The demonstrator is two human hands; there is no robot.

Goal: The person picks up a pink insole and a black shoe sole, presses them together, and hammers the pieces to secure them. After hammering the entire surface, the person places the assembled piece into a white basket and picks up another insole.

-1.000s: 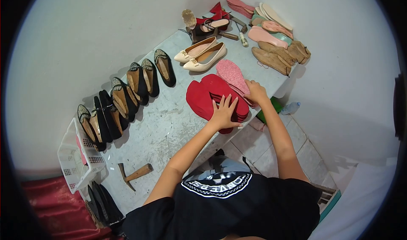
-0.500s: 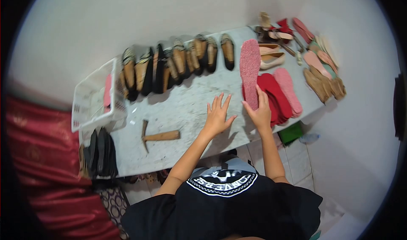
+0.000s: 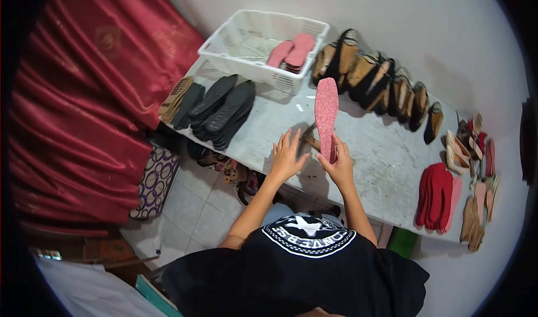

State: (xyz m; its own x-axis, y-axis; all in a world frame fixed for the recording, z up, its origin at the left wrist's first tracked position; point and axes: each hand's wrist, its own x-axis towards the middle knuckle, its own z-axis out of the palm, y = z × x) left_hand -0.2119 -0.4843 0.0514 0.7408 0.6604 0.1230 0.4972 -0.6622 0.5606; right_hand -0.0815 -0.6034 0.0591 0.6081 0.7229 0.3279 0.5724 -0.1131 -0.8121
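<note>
A speckled pink insole stands upright in my right hand, pinched near its narrow end between thumb and fingers. My left hand is held over the table's front part with its fingers spread and holds nothing. Behind the insole lies a hammer, mostly hidden by it. More pink insoles rest inside a white plastic basket at the back left of the table. Black shoe soles lie on the table left of my left hand.
A row of black flat shoes stands along the wall. Red insoles lie at the table's right end, near beige shoes and tan pieces. A red curtain hangs at the left.
The view has turned to the left, so the basket and black soles show more fully. My right hand has carried the pink insole left, away from the red insoles; my left hand stays open.
</note>
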